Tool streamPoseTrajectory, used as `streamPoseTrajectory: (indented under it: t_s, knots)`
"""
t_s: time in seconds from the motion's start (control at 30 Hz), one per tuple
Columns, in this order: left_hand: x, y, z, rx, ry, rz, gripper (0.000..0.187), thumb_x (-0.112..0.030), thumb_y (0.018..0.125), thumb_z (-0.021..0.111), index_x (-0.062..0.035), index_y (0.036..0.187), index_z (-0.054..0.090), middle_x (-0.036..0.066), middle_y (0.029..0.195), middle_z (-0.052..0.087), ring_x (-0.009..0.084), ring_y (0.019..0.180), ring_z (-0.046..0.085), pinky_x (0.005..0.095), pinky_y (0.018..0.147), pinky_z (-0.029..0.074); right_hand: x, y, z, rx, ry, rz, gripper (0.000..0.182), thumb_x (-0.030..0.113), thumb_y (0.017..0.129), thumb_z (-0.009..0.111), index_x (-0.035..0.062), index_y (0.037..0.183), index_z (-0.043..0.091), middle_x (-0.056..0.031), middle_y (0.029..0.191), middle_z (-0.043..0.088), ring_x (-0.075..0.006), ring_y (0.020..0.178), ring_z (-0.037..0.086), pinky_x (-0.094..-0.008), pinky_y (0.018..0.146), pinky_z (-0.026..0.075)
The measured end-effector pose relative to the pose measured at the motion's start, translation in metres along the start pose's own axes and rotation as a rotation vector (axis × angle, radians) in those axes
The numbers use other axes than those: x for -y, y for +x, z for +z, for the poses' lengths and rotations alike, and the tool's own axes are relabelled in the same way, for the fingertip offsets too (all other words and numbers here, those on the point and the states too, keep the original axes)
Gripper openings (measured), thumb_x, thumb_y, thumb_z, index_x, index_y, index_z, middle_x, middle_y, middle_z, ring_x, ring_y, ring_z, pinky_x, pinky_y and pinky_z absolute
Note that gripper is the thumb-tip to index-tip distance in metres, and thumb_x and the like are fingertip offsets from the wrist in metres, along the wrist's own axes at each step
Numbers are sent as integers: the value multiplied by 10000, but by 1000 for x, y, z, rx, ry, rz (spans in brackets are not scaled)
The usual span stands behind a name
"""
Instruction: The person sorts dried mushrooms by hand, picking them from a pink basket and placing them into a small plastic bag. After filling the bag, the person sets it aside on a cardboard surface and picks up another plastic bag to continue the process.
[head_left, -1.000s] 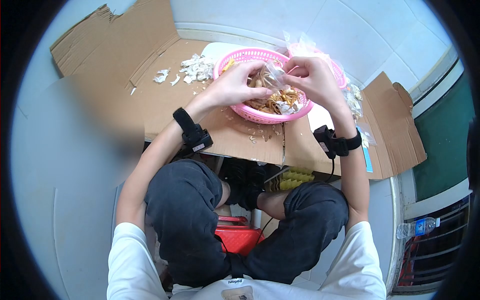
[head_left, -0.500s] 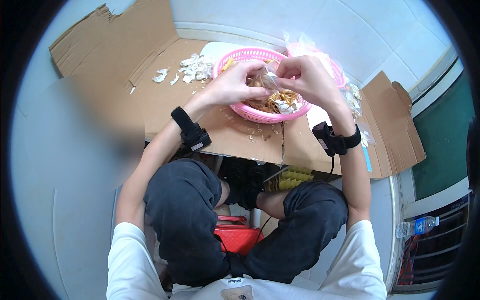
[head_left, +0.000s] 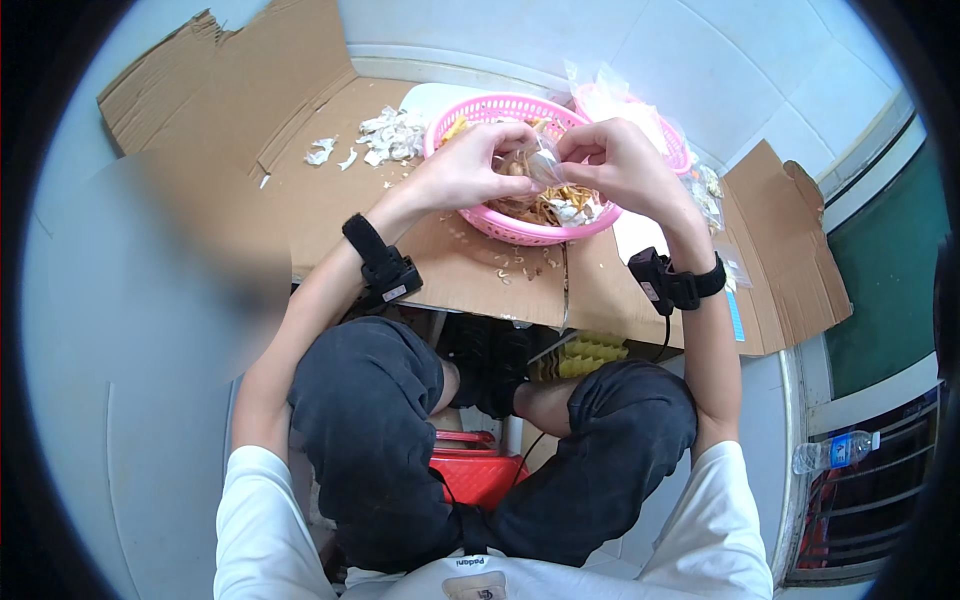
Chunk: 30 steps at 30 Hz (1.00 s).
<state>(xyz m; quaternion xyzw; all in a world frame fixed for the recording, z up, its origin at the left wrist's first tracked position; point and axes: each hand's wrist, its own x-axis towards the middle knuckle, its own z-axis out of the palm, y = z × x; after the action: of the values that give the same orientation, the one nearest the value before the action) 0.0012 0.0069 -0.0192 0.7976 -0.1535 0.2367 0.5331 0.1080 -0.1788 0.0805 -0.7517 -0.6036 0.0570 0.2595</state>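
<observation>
A person is sitting over a flattened cardboard sheet [head_left: 330, 190], both hands working above a pink basket [head_left: 480, 225] of tan snack pieces. The left hand [head_left: 462, 172] and right hand [head_left: 617, 165] are meeting over the basket's middle, each pinching one side of a small clear plastic packet [head_left: 537, 165] between thumb and fingertips. The packet is hanging between the two grips, just above the basket's contents, its long axis seeming to run hand to hand, neither hand nearer. White torn scraps [head_left: 392, 135] are lying left of the basket; a second pink basket [head_left: 676, 150] is sitting behind its right rim.
</observation>
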Motion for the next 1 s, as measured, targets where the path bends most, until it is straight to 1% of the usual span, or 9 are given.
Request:
streamPoseTrajectory:
  t_s: [0.23,0.33,0.43,0.5,0.63,0.7,0.77,0.87,1.0]
  knots:
    - [-10,-1,-2,49,112,-84,387,-74,873,751,7,1220,599,20,1055,658,93,971,610,266,893,510,0,4,10,-97,-429,-137,121,139,801,709,51,860,766,-125,770,720,-288,684,684,-369,688,549]
    - [-8,-1,-3,42,14,-92,374,-88,881,754,5,1210,603,5,1025,651,78,962,604,265,888,512,0,4,5,-57,-312,-169,123,132,812,706,37,860,767,-153,751,704,-273,680,694,-366,674,546]
    - [-6,-1,-3,16,82,-63,362,-80,889,746,5,1210,602,2,1019,651,74,952,606,260,879,520,-2,-2,5,-30,-179,-16,135,120,830,704,15,889,764,-164,767,716,-250,675,703,-369,669,549]
    - [-6,0,-2,0,172,-47,359,-69,893,738,6,1215,599,6,1025,654,76,948,610,256,874,525,-10,-2,11,-164,-74,-132,177,110,834,714,-7,960,760,-161,768,723,-234,663,696,-367,674,554]
    - [-1,0,-3,29,57,-84,376,-53,891,727,5,1238,592,14,1056,665,81,972,619,256,889,524,-8,-3,9,-157,-142,-183,213,108,868,709,-25,1029,747,-131,786,739,-198,606,674,-337,618,551]
    - [-3,-2,-3,21,24,-55,380,-51,892,726,6,1243,590,18,1064,669,85,983,623,260,896,524,-1,-9,0,12,173,60,230,115,917,684,-39,1080,734,-115,817,743,-142,548,637,-288,538,526]
    - [-9,-3,0,-15,-49,-69,351,-101,854,735,17,1160,608,70,1027,697,117,977,637,302,896,517,-3,-10,-3,17,206,42,230,116,951,657,-48,1098,724,-112,870,748,-102,519,611,-253,488,498]
    - [-8,-2,1,-17,-100,-79,330,-79,870,728,18,1162,609,70,1025,703,110,963,638,297,880,523,0,-13,-6,-14,242,44,239,128,944,672,-51,1093,720,-107,860,742,-96,522,605,-244,490,496]
    - [-5,-1,0,-10,-53,-55,313,-77,875,730,17,1150,613,66,1011,704,106,951,640,297,871,526,-18,-1,1,-312,134,-35,262,199,935,707,-33,1052,736,-75,804,718,-92,610,628,-256,535,490]
